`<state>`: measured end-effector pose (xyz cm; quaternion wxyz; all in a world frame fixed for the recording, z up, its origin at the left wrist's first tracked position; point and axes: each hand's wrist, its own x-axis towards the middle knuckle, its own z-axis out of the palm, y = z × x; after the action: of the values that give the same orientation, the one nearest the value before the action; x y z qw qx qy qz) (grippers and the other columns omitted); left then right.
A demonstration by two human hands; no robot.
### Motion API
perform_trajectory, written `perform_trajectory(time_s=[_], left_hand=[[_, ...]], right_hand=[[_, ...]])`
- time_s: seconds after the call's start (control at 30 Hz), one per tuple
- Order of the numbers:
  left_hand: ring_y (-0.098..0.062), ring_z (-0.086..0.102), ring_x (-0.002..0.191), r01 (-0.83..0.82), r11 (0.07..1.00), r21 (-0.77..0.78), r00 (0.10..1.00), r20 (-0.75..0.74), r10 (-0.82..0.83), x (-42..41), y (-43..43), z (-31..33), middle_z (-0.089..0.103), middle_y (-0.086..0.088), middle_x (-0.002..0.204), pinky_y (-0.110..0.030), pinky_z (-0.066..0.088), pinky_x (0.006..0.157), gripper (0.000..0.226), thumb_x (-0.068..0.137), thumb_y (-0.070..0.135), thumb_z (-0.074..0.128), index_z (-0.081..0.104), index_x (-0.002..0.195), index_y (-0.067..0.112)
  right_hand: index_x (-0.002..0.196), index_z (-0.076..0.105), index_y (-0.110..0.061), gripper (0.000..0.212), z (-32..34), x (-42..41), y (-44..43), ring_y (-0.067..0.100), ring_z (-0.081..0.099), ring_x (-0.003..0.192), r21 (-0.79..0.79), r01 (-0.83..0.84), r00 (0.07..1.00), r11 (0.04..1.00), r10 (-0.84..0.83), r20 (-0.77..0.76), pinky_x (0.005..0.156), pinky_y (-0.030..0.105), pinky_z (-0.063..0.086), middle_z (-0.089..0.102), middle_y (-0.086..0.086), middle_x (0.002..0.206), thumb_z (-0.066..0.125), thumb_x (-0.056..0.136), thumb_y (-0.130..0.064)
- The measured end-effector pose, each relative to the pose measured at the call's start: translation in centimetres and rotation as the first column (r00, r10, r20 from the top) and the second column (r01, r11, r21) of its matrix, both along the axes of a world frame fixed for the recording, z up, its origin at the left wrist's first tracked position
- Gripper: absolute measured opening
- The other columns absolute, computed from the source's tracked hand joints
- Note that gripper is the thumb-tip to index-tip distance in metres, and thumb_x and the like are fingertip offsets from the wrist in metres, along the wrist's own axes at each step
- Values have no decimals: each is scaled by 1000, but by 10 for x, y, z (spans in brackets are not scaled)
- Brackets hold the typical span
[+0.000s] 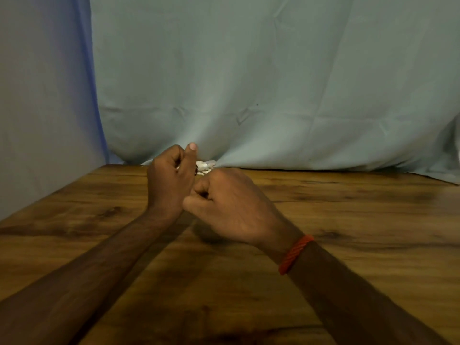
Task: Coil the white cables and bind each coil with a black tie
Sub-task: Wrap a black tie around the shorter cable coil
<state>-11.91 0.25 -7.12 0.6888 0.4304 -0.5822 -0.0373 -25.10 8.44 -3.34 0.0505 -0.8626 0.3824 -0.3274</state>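
Both hands are raised close together over the far middle of the wooden table (323, 220). My left hand (169, 180) is curled with its thumb pointing up, and a bit of white cable (178, 167) shows between its fingers. A small dark piece, seemingly the black tie (196, 172), sits by the base of that thumb. My right hand (231, 207) is curled just right of and touching the left, thumb pressed to the forefinger in a pinch; what it pinches is hidden. More white cable (206, 166) lies behind the hands at the table's far edge.
A pale blue-grey cloth (273, 83) hangs as a backdrop right behind the table's far edge. The table's left edge (49, 195) runs diagonally toward me. An orange cord bracelet (296, 253) is on my right wrist.
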Motion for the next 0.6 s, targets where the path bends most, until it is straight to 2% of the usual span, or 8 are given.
perform_trajectory(time_s=[0.07, 0.13, 0.23, 0.33, 0.4, 0.47, 0.53, 0.6], left_hand=[[-7, 35, 52, 0, 1000, -28, 997, 83, 3, -1, 3, 1, 38, -6, 51, -30, 29, 49, 51, 102, 30, 55, 36, 58, 13], [-6, 33, 50, 13, 999, -42, 990, 144, -6, -4, 6, 1, 34, 5, 52, -23, 26, 48, 50, 104, 25, 54, 33, 58, 22], [-7, 33, 52, 22, 997, -78, 980, 198, -6, -8, 8, 4, 33, 7, 53, -25, 26, 50, 49, 104, 21, 53, 33, 60, 25], [-6, 34, 50, 14, 996, -82, 981, 194, 2, -12, 6, 6, 32, 7, 52, -22, 26, 50, 50, 104, 21, 53, 32, 59, 24], [-6, 34, 50, 16, 997, -78, 985, 174, -3, -9, 3, 8, 33, 7, 52, -22, 26, 50, 48, 104, 22, 53, 37, 59, 17], [-5, 36, 51, 31, 997, -71, 985, 169, -19, -3, 0, 7, 35, 7, 52, -21, 27, 50, 46, 103, 23, 52, 42, 61, 8], [-5, 38, 50, 50, 997, -58, 983, 179, -39, 1, 1, 4, 37, 6, 50, -20, 28, 50, 46, 102, 24, 52, 43, 60, 12], [-5, 39, 50, 61, 997, -52, 978, 203, -49, -1, 3, 1, 37, 5, 49, -19, 27, 49, 48, 103, 22, 53, 37, 58, 21]], right_hand=[[55, 58, -7, 34, 6, -5, 2, 13, 40, 43, 99, -31, 998, 995, 25, 54, 50, 37, 38, 52, 6, 49, 61, 86, -22], [57, 65, -10, 31, 13, -14, 1, 8, 41, 43, 213, -63, 984, 975, 25, 178, 51, 34, 37, 57, 3, 49, 61, 86, -19], [52, 61, -14, 34, 19, -24, -1, 9, 33, 40, 322, -150, 917, 935, 9, 399, 48, 27, 29, 41, -6, 40, 57, 86, -13], [50, 55, -10, 39, 19, -25, -4, 7, 28, 38, 384, -267, 831, 884, 10, 556, 42, 21, 25, 38, -8, 38, 52, 88, -4], [52, 54, -9, 37, 19, -23, -5, 8, 28, 38, 373, -292, 827, 881, 36, 561, 42, 22, 25, 39, -8, 38, 52, 88, -5], [53, 58, -11, 28, 16, -20, -6, 13, 31, 43, 320, -253, 861, 913, 61, 505, 45, 24, 25, 38, -2, 42, 55, 80, -17], [53, 61, -14, 23, 11, -17, -7, 14, 32, 45, 315, -230, 877, 921, 57, 477, 47, 26, 25, 39, 1, 44, 54, 73, -21], [52, 60, -14, 23, 9, -17, -7, 14, 32, 45, 331, -250, 870, 910, 61, 490, 47, 27, 25, 39, 2, 45, 54, 74, -19]])
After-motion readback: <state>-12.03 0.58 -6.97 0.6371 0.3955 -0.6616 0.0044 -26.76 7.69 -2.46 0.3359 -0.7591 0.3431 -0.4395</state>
